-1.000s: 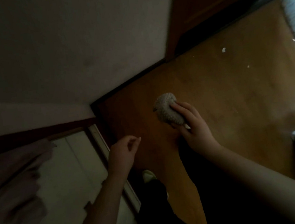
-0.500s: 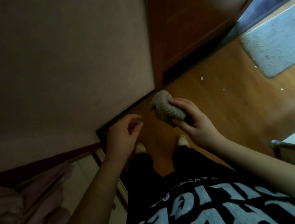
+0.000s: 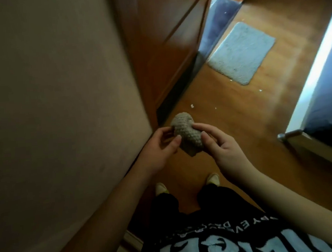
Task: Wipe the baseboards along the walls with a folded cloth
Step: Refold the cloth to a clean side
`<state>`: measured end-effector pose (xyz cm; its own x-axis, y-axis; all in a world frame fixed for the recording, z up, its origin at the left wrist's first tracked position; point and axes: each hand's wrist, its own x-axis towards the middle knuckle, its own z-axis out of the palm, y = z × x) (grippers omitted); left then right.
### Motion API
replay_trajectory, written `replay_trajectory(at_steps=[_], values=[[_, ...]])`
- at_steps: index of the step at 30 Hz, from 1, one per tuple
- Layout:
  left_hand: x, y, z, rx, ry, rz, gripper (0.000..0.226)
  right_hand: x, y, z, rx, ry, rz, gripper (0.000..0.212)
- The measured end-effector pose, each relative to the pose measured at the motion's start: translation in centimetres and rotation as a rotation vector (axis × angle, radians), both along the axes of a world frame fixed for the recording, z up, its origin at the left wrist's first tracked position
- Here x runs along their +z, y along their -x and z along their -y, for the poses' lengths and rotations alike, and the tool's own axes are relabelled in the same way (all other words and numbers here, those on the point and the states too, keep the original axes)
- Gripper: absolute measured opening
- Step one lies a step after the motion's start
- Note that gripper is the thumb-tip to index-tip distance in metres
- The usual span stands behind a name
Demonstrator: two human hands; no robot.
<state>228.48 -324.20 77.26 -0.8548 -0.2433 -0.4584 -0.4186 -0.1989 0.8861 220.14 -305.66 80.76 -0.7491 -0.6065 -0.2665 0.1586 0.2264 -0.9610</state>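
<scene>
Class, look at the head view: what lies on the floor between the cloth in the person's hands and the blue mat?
In the head view, bare wooden floor runs between the cloth and the mat, with a few small white crumbs scattered on it.

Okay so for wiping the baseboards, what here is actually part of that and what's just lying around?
Part of the job:
- cloth, bunched up, held by both the left hand and the right hand
- wall, whose foot is where the baseboard runs

Just lying about:
- mat on the floor
- white crumbs on the floor
- wooden door
</scene>
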Motion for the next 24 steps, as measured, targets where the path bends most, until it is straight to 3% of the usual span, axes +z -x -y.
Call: replay_trajectory(at_steps=[3,7,10,16,22,24], values=[[0.5,1.4,-2.0,-0.032,-0.115,-0.007,0.064,0.6,0.1,-2.2,-0.078,0.016,0.021,0.024],[1.3,3.4,-5.8,-0.048,-0.443,0.052,0.066,0.9,0.4,-6.1,-0.174,-0.001,0.073,0.021],[1.9,4.7,-8.6,-0.039,-0.449,0.076,0.068,1.2,0.8,-9.3,-0.230,0.055,0.131,0.025],[3.1,6.8,-14.4,-0.149,-0.219,-0.051,0.023,1.6,2.0,-16.2,-0.319,0.105,0.083,0.041],[5.6,7.7,-18.7,-0.305,0.085,-0.230,0.032,1.6,2.7,-21.3,-0.288,0.006,-0.004,0.065],[6.4,7.9,-20.1,-0.353,0.184,-0.250,0.044,1.7,3.0,-22.6,-0.281,-0.055,-0.053,0.068]])
